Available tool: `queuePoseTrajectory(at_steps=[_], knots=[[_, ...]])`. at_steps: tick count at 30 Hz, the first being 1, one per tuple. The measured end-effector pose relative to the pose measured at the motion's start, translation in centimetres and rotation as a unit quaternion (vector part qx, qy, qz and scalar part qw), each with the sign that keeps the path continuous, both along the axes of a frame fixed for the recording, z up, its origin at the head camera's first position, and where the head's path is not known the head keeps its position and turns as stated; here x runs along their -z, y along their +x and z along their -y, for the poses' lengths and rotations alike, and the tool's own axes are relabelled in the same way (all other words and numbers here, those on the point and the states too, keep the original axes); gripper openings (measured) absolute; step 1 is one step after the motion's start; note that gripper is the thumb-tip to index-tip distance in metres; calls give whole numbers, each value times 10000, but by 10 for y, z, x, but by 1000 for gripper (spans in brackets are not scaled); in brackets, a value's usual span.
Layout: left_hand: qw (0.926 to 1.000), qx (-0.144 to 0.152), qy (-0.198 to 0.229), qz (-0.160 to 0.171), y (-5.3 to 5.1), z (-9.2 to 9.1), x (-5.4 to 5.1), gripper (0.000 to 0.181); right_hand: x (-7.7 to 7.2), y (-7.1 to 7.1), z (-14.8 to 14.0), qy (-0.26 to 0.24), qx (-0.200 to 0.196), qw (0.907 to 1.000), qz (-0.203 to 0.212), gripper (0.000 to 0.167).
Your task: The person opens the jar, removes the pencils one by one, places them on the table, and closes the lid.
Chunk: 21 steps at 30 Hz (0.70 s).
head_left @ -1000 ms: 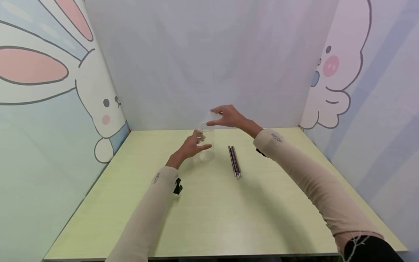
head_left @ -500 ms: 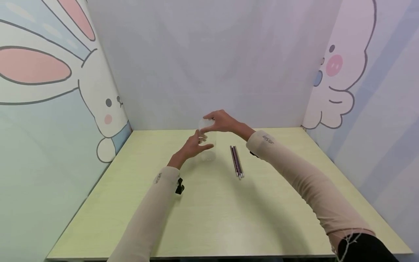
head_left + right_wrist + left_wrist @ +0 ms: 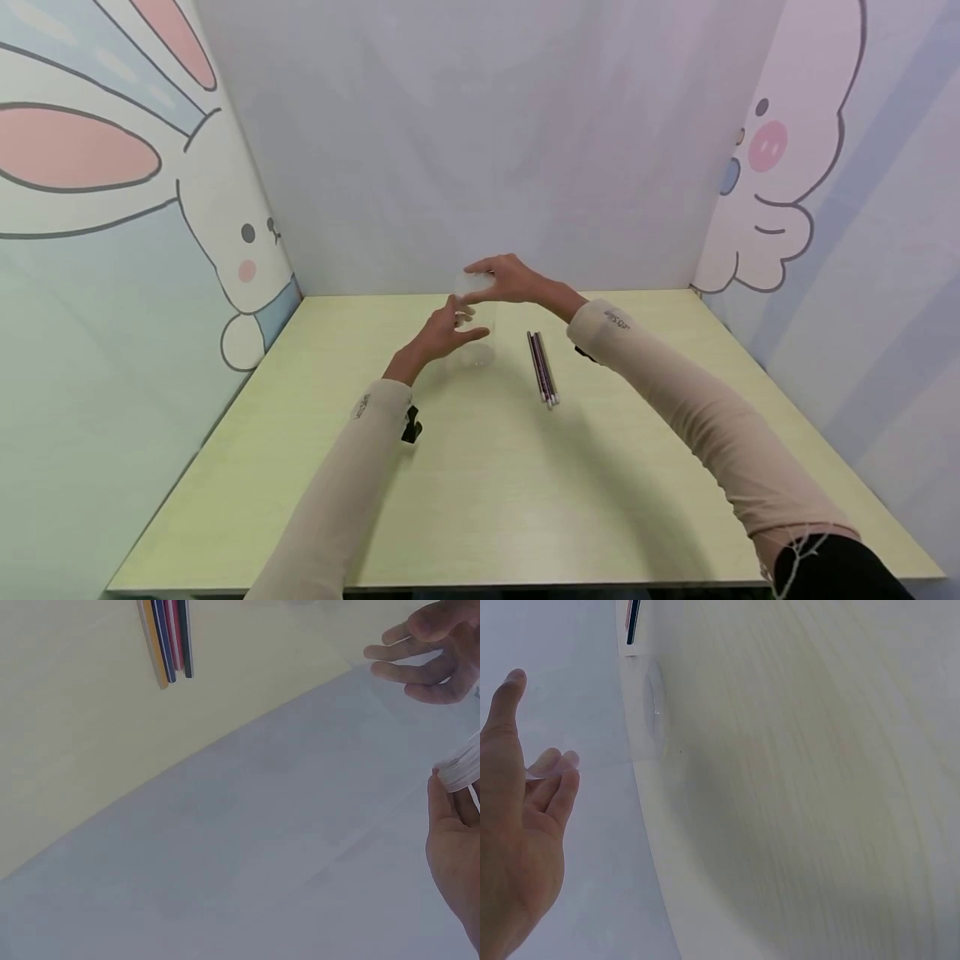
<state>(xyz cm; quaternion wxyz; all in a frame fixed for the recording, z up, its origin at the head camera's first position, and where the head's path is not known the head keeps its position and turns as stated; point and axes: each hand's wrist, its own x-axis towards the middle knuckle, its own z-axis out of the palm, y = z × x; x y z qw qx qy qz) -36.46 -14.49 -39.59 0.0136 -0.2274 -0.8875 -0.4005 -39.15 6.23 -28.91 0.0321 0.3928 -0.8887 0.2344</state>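
Observation:
A clear plastic jar (image 3: pixel 481 355) stands upright on the table, hard to see against it. My left hand (image 3: pixel 437 335) holds it from the left, thumb on the near side and fingers round the far side. At the jar's mouth my right hand (image 3: pixel 516 279) grips a clear lid (image 3: pixel 472 286) between thumb and fingers. The lid's ridged rim (image 3: pixel 459 768) shows in the right wrist view. Whether it is seated on the jar I cannot tell. Through the left wrist view, the jar's round base (image 3: pixel 655 711) appears beyond my fingers.
Several pencils (image 3: pixel 542 371) lie side by side on the table, right of the jar. Their coloured ends (image 3: pixel 169 641) show in the right wrist view. A pale wall (image 3: pixel 480 150) stands behind the table (image 3: pixel 450 500), with cartoon-printed walls on both sides.
My right hand has come down and left, bringing the lid from above the jar to its mouth. My left hand stays round the jar. The last half second shows almost no movement.

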Motion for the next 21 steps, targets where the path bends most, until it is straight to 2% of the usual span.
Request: queuePoseTrajectory(at_steps=[6,13,21], knots=[[10000,61,-7,-18,1,1,0,73,4,2,-2,-165,78,9998,-92,71],[9998,147,92,-42,0,1,-2,72,6,4,-11,-233,520,9983,-77,74],[9996,155,246,41,2,1,-1,78,10,3,-25,-537,784,9955,-54,44]])
